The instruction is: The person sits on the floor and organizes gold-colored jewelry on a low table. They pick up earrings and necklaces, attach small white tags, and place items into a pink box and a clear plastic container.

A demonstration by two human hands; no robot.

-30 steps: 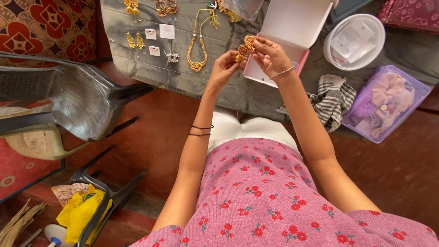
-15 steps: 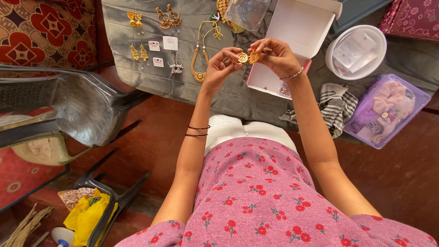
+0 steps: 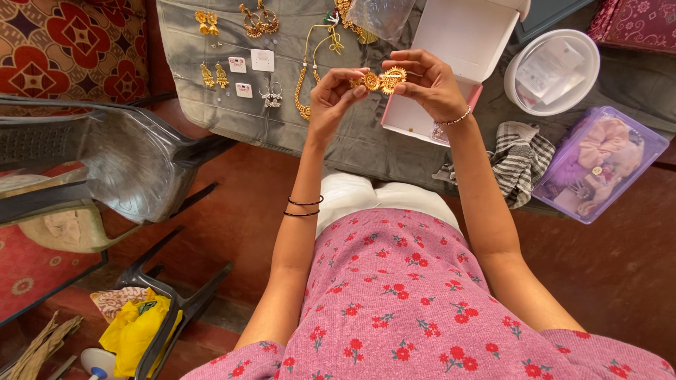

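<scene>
Fingertips of both hands are pinching a pair of gold earrings [image 3: 380,80] at upper centre. Left hand [image 3: 331,98] is gripping the left disc, right hand [image 3: 426,83] the right; their line is running sideways above the white box [image 3: 458,42].

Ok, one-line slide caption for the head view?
Left hand and right hand hold round gold earrings above an open white cardboard box.

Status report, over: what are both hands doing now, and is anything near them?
Left hand and right hand both pinch one gold earring piece, raised above grey cloth. Open white box just behind. Nothing blocks hands.
</scene>
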